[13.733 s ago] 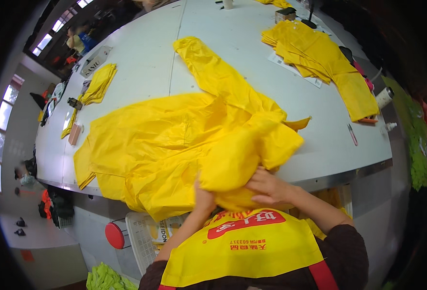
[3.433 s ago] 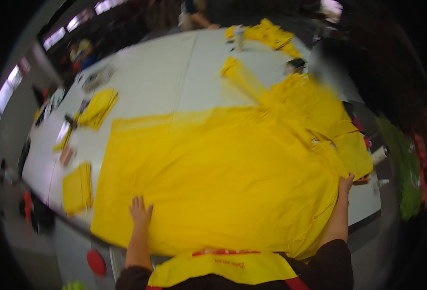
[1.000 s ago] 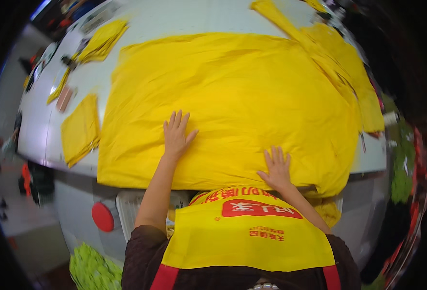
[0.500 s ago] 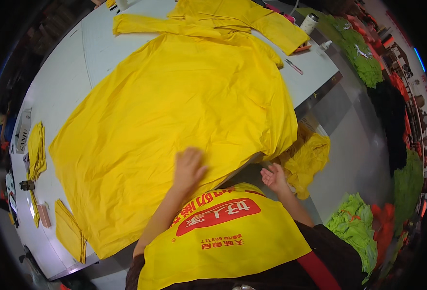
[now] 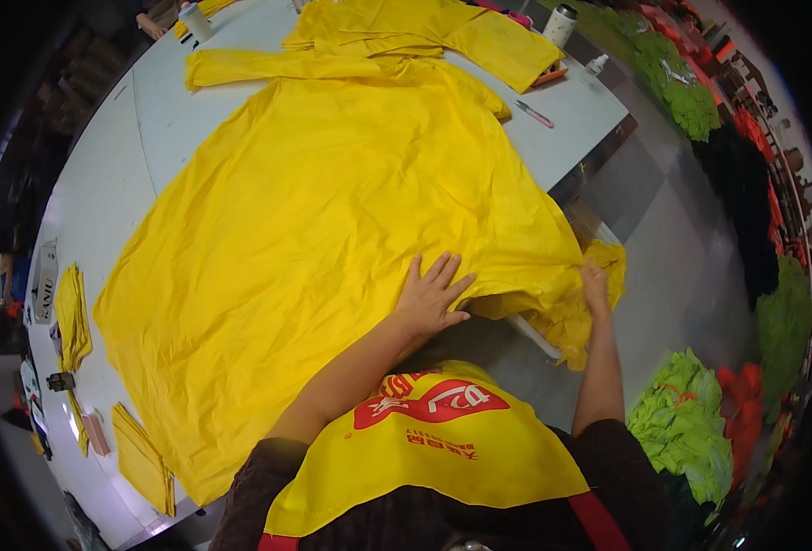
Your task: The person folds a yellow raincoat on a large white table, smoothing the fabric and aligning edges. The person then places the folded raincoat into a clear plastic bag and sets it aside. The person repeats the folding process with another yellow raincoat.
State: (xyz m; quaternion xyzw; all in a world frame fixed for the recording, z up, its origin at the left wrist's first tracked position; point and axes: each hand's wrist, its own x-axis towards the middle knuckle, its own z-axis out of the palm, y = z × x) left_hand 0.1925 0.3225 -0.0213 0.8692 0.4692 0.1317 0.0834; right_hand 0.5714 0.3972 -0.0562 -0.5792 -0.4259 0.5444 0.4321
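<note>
A large yellow garment, thin and wrinkled, is spread over the white table and hangs past its near right edge. A sleeve-like strip reaches out at its far left. My left hand lies flat on the garment near its front edge, fingers spread. Farther right, beyond the table edge, my right hand is closed on the garment's edge and holds it stretched sideways. Bunched yellow cloth hangs just below that hand, where I cannot tell one layer from another.
Folded yellow pieces lie at the far side, near pink-handled thread snips, a white flask and a small bottle. More folded yellow cloth sits at left. Lime-green cloth is heaped on the floor. Another person's hand shows far left.
My left hand has shifted right and now rests flat with fingers spread. My right hand, open before, has moved right and closed on the garment's edge, drawing it rightward.
</note>
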